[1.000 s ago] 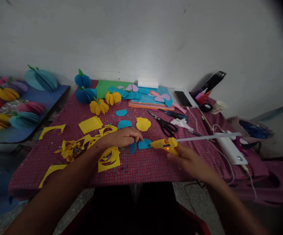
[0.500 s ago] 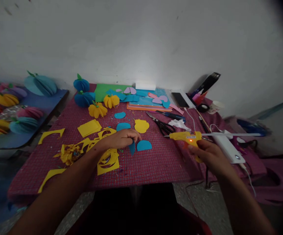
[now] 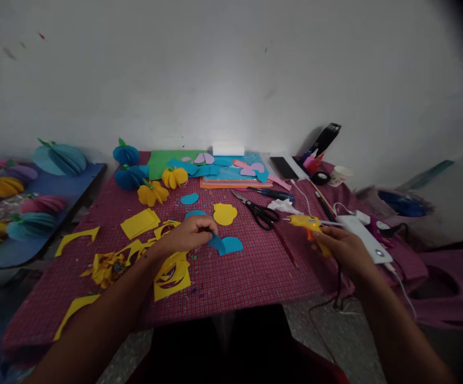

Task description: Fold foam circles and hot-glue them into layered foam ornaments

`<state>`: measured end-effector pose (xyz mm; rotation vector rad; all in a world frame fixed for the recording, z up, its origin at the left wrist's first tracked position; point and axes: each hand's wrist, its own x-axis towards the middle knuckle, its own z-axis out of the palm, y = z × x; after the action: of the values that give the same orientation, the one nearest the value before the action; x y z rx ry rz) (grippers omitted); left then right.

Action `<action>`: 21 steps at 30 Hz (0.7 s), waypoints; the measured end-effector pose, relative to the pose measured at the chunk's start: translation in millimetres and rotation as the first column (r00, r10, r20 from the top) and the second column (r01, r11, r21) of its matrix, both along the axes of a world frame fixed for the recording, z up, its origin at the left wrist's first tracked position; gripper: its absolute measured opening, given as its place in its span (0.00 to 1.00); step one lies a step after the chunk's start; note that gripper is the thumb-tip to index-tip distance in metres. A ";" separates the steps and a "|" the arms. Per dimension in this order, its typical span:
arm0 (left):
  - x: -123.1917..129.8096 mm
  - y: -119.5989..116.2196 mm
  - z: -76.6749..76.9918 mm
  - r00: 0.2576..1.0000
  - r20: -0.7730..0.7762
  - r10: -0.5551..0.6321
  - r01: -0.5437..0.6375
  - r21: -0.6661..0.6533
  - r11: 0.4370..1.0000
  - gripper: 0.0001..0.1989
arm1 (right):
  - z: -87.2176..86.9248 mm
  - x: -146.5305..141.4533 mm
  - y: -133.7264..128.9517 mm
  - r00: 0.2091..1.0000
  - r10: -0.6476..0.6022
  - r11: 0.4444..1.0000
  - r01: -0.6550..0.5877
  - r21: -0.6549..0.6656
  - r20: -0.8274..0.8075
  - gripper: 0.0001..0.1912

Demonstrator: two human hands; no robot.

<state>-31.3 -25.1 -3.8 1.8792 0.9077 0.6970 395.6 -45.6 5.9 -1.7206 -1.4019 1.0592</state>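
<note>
Just below the frame's centre, the left hand (image 3: 193, 233) has its fingers closed on a blue paper piece (image 3: 216, 244), whose right edge meets or overlaps a blue half-round (image 3: 232, 245) lying on the counter (image 3: 251, 282). Right of centre, the right hand (image 3: 341, 245) has its fingers wrapped around the handle of a yellow glue gun (image 3: 306, 222), its nozzle pointing left, near the black-handled scissors (image 3: 255, 208). A yellow cut-out (image 3: 225, 214) lies just above the half-round; yellow scraps (image 3: 171, 289) spread across the lower left.
</note>
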 end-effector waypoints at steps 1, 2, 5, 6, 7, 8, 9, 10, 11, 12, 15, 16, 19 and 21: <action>0.1 -0.2 -0.9 1.000 -0.005 0.015 -0.015 -0.017 1.000 0.06 | -1.4 2.5 1.5 0.999 0.009 1.000 -0.009 0.014 0.039 0.25; 0.3 -0.2 -1.9 0.999 -0.012 0.029 -0.030 -0.032 0.999 0.06 | -2.9 3.9 2.8 0.996 0.015 0.999 -0.018 0.026 0.087 0.25; 1.8 -0.2 -4.0 0.998 -0.040 0.057 -0.060 -0.081 0.995 0.08 | -9.7 1.7 5.7 0.972 -0.010 0.998 -0.006 0.068 0.235 0.25; 2.6 -0.4 -3.9 0.997 -0.042 0.061 -0.065 -0.101 0.993 0.09 | -12.4 -0.5 6.2 0.961 -0.021 0.996 -0.003 0.087 0.275 0.26; 3.4 -0.8 -3.4 0.997 -0.038 0.063 -0.067 -0.121 0.990 0.10 | -15.1 -2.8 6.5 0.951 -0.030 0.994 -0.004 0.109 0.308 0.26; 4.4 -1.3 -2.5 0.998 -0.028 0.062 -0.065 -0.137 0.988 0.10 | -17.5 -5.1 6.6 0.940 -0.033 0.992 -0.011 0.128 0.339 0.26; 5.4 -1.9 -1.4 0.998 -0.018 0.062 -0.064 -0.149 0.987 0.10 | -19.5 -7.4 6.6 0.930 -0.033 0.990 -0.020 0.140 0.367 0.25; 6.4 -2.5 -0.3 0.998 -0.011 0.067 -0.068 -0.156 0.985 0.10 | -20.9 -9.6 6.6 0.920 -0.035 0.989 -0.025 0.145 0.390 0.25; 7.3 -3.0 0.4 0.997 -0.009 0.079 -0.079 -0.156 0.985 0.10 | -21.8 -11.7 6.8 0.913 -0.040 0.989 -0.023 0.148 0.405 0.25; 8.1 -3.2 0.7 0.996 -0.012 0.092 -0.093 -0.153 0.984 0.10 | -22.1 -13.9 7.2 0.911 -0.049 0.989 -0.014 0.149 0.409 0.25; 9.7 -2.4 -1.7 0.992 -0.032 0.126 -0.129 -0.139 0.982 0.10 | -21.9 -20.9 10.5 0.909 -0.071 0.986 0.002 0.165 0.411 0.25; 9.9 -1.8 -3.2 0.991 -0.039 0.128 -0.133 -0.139 0.981 0.10 | -22.0 -23.0 11.9 0.903 -0.066 0.985 -0.009 0.172 0.424 0.25; 9.9 -0.6 -7.0 0.987 -0.059 0.146 -0.154 -0.148 0.977 0.10 | -24.0 -25.0 14.7 0.876 -0.029 0.979 -0.072 0.191 0.481 0.23; 9.7 -0.7 -7.8 0.984 -0.073 0.162 -0.171 -0.157 0.973 0.11 | -26.0 -21.7 14.0 0.862 -0.010 0.978 -0.097 0.184 0.507 0.23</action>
<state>-21.6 -25.8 -11.6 1.7005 1.1366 0.6489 373.9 -31.6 -20.0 -1.8964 -1.8065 0.4642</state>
